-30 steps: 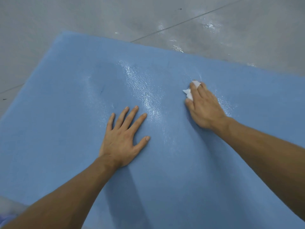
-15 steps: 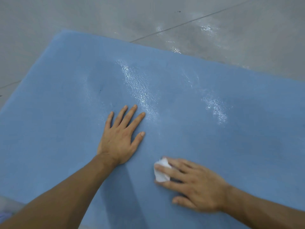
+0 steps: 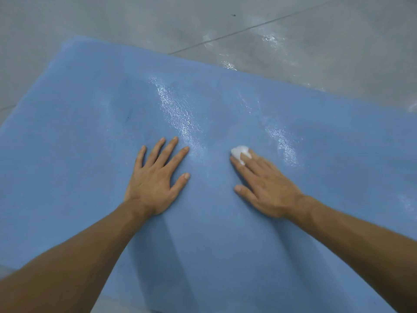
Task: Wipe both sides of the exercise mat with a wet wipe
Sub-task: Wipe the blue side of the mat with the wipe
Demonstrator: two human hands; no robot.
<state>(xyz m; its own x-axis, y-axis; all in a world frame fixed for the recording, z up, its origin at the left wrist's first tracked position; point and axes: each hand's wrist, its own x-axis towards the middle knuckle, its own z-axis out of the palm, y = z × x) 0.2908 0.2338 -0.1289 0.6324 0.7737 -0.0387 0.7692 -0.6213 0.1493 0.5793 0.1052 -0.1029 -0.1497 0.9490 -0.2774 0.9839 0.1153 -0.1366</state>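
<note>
Blue exercise mat [image 3: 90, 114] fills the frame. The left hand [image 3: 155, 179], flat and spread, steadies it; the right hand [image 3: 264, 184], fingers straight, presses the wet wipe [image 3: 238, 152] at centre (overlapping strokes toward the dry lower area advised).

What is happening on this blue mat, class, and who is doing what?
A person leans over a blue exercise mat that lies on a grey floor. The left hand lies flat on the mat with fingers spread, steadying it. The right hand presses a bunched white wet wipe onto the mat under its fingers. Shiny wet streaks beyond the hands show where this side has been wiped. The underside is not in view.
</note>
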